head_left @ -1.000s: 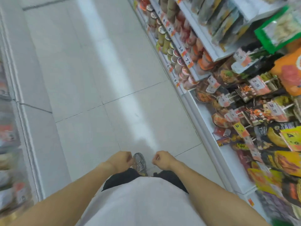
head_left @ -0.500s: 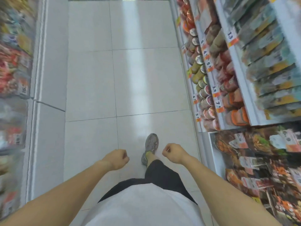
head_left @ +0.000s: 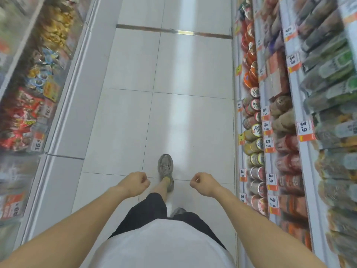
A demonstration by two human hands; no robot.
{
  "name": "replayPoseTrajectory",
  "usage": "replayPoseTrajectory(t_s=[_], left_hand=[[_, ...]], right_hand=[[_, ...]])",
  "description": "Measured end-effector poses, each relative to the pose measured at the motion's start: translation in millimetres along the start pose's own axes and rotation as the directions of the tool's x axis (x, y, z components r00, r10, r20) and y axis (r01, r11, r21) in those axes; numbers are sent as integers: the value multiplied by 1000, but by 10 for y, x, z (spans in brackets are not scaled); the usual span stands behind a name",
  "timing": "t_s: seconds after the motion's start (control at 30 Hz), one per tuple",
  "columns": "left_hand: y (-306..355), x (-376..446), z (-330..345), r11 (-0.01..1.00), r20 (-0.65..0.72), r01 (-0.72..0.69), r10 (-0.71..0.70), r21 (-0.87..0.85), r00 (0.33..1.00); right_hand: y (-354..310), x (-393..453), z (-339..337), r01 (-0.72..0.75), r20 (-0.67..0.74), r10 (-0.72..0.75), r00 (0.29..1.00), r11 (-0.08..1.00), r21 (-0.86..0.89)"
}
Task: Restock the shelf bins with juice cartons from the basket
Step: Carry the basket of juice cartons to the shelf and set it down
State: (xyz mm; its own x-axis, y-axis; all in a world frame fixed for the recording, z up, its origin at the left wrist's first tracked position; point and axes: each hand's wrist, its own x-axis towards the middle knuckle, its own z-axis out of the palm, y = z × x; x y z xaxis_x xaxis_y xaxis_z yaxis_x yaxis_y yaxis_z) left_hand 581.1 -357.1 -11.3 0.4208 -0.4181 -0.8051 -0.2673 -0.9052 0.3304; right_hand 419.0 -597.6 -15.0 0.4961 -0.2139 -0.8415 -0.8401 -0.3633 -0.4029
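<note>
Both hands are clenched into loose fists and grasp nothing: the left hand (head_left: 135, 183) and the right hand (head_left: 202, 183) are held out in front of the white shirt (head_left: 164, 246), one on each side of the grey shoe (head_left: 165, 167). That shoe is planted on the white tiled floor (head_left: 173, 113) of the aisle, ahead of the black shorts (head_left: 148, 211); a 2nd shoe (head_left: 178, 211) peeks out just behind it, close to the shirt. To the right of the grey shoe runs a shelf (head_left: 270, 136) of jars and cups with orange price tags (head_left: 306, 130). To the left of the shoe a shelf (head_left: 63, 113) carries blurred snack packets (head_left: 23, 117). Neither juice cartons nor a basket appear anywhere in view, so their place cannot be told
</note>
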Motion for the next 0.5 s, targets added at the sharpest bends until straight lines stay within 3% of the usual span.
replayPoseTrajectory(t_s=[0.5], left_hand=[[1248, 2091, -2682, 999, 29, -43, 44, -33, 999]], right_hand=[[-1739, 1556, -2487, 36, -158, -8, 987, 984, 177]])
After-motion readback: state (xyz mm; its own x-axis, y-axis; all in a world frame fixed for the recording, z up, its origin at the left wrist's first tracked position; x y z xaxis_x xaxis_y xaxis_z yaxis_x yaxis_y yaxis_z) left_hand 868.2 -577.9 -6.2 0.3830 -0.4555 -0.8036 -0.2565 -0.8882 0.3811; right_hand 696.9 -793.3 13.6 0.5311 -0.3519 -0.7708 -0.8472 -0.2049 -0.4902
